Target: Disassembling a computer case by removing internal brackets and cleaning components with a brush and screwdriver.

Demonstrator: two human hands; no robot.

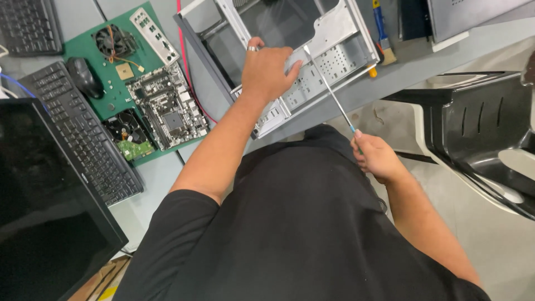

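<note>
An open metal computer case point(334, 33) lies on the grey desk at the top middle. My left hand point(266, 71), a ring on one finger, grips the case's perforated front edge. My right hand point(376, 157) holds a long screwdriver point(329, 89) by its blue handle. The shaft runs up and left, and its tip touches the case beside my left fingers.
A motherboard point(167, 106), a fan point(114, 42), a hard drive point(131, 139) and a port plate point(155, 34) lie on a green mat point(100, 83). A mouse point(83, 77), keyboard point(83, 139) and monitor point(44, 212) stand at the left. A black chair point(485, 122) is at the right, a brush point(382, 33) behind the case.
</note>
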